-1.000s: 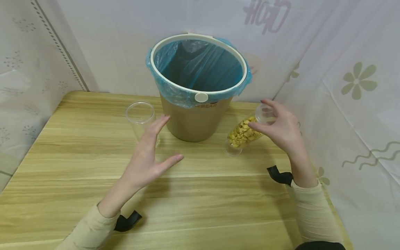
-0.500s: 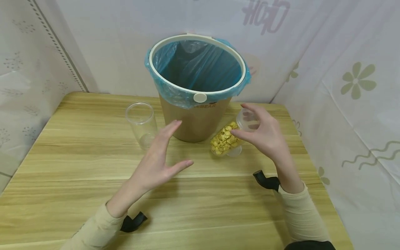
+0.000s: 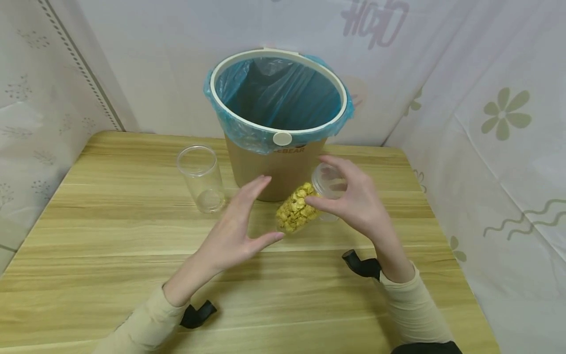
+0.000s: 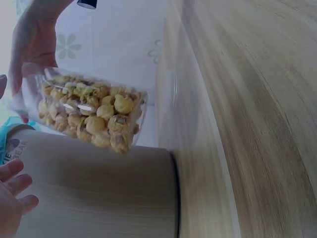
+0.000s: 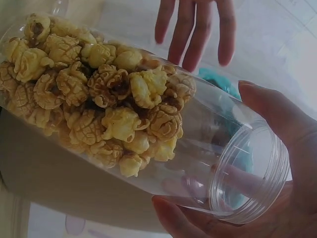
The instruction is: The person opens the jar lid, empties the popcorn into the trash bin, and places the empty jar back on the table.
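Observation:
My right hand [image 3: 360, 209] grips a clear screw-top jar [image 3: 295, 211] of popcorn near its threaded mouth, which has no lid on it. The jar is off the table and tilted, its base down to the left; the popcorn [image 5: 114, 94] lies toward the base. My left hand [image 3: 230, 243] is spread, thumb apart from fingers, and holds nothing. Its thumb tip is close to the jar's base; whether they touch, I cannot tell. Beyond the left hand stands a clear glass-like cylinder [image 3: 199, 172] with nothing seen inside.
A brown bin [image 3: 265, 172] lined with a blue bag [image 3: 247, 140] stands at the table's back, just behind the jar. A clear round lid-like disc [image 3: 328, 218] lies on the wooden table [image 3: 132, 236] under the jar's mouth end. Patterned curtains hang around the table.
My right hand has carried the popcorn jar left, to in front of the bin. The left hand has moved right toward it, fingers still spread. The clear disc has stayed in place.

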Available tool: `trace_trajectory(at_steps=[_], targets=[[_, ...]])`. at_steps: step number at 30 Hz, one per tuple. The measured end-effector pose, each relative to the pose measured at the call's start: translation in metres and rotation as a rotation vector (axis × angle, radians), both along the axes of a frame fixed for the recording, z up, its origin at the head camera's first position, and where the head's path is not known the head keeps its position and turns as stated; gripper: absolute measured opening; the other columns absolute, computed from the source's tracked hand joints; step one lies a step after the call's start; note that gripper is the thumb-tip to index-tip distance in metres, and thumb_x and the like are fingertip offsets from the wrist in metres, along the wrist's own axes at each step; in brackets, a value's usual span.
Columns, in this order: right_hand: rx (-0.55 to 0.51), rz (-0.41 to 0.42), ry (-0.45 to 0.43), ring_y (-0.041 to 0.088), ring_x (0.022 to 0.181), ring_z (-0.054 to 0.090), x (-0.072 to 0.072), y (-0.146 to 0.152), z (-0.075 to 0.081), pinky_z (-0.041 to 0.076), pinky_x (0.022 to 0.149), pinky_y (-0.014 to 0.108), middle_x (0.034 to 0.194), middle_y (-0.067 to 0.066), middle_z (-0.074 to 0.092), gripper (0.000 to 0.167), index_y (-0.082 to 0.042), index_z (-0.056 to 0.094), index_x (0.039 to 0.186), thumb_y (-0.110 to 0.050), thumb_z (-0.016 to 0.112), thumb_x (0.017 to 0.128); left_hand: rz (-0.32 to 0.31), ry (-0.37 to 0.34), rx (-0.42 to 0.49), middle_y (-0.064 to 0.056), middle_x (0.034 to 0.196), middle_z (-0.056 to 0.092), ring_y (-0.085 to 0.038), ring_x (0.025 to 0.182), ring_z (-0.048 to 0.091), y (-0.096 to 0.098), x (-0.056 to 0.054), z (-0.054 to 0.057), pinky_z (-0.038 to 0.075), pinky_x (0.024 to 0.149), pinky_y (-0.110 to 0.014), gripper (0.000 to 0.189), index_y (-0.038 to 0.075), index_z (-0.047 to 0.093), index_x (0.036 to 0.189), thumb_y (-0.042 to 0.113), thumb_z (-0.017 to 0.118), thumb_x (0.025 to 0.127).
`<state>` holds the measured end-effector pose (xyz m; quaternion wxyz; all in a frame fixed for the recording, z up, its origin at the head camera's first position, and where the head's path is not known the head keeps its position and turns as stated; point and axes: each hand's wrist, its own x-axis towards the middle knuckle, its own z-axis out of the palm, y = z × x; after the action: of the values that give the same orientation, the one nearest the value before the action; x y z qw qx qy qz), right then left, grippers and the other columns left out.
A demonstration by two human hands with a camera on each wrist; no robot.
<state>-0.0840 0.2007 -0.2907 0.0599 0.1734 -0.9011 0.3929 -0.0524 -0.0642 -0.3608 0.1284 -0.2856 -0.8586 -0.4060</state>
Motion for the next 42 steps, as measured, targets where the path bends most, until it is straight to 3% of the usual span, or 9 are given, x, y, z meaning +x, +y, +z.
trace_trajectory(at_steps=[10, 21, 30, 36, 42], targets=[[-0.005, 0.045, 0.004, 0.019, 0.126, 0.060, 0.008, -0.017, -0.002, 0.058, 0.097, 0.043, 0.141, 0.005, 0.063, 0.080, -0.018, 0.057, 0.145, -0.030, 0.093, 0.074, 0.010, -0.056, -0.032, -0.005, 0.167, 0.034, -0.026, 0.154, 0.036, 0.007, 0.000, -0.002, 0.035, 0.123, -0.054, 0.108, 0.025, 0.021, 0.164, 0.042, 0.087, 0.081], [-0.021, 0.081, 0.000, 0.013, 0.119, 0.061, 0.017, -0.032, -0.003, 0.058, 0.095, 0.039, 0.136, -0.003, 0.064, 0.080, -0.025, 0.057, 0.144, -0.031, 0.094, 0.073, 0.038, -0.127, -0.072, -0.004, 0.168, 0.033, -0.030, 0.152, 0.039, 0.011, -0.003, -0.010, 0.039, 0.119, -0.060, 0.109, 0.027, 0.021, 0.164, 0.051, 0.085, 0.080], [-0.035, 0.087, 0.008, 0.010, 0.115, 0.060, 0.021, -0.039, -0.006, 0.056, 0.091, 0.036, 0.135, -0.006, 0.064, 0.081, -0.029, 0.058, 0.143, -0.034, 0.095, 0.071, 0.034, -0.123, -0.068, -0.005, 0.164, 0.039, -0.028, 0.148, 0.044, 0.015, -0.005, -0.017, 0.042, 0.117, -0.057, 0.116, 0.026, 0.022, 0.164, 0.049, 0.090, 0.074], [-0.048, 0.086, 0.023, 0.012, 0.114, 0.062, 0.023, -0.040, -0.006, 0.058, 0.090, 0.041, 0.133, -0.006, 0.064, 0.081, -0.029, 0.058, 0.143, -0.034, 0.096, 0.071, 0.024, -0.135, -0.067, -0.004, 0.164, 0.040, -0.027, 0.146, 0.047, 0.017, -0.005, -0.021, 0.045, 0.114, -0.055, 0.119, 0.026, 0.020, 0.165, 0.051, 0.091, 0.072], [-0.060, 0.083, 0.025, 0.010, 0.112, 0.061, 0.024, -0.041, -0.007, 0.057, 0.088, 0.036, 0.133, -0.009, 0.064, 0.081, -0.031, 0.058, 0.143, -0.033, 0.096, 0.071, 0.042, -0.166, -0.067, -0.004, 0.159, 0.046, -0.028, 0.137, 0.056, 0.016, -0.004, -0.025, 0.053, 0.104, -0.054, 0.119, 0.029, 0.019, 0.165, 0.052, 0.090, 0.073]])
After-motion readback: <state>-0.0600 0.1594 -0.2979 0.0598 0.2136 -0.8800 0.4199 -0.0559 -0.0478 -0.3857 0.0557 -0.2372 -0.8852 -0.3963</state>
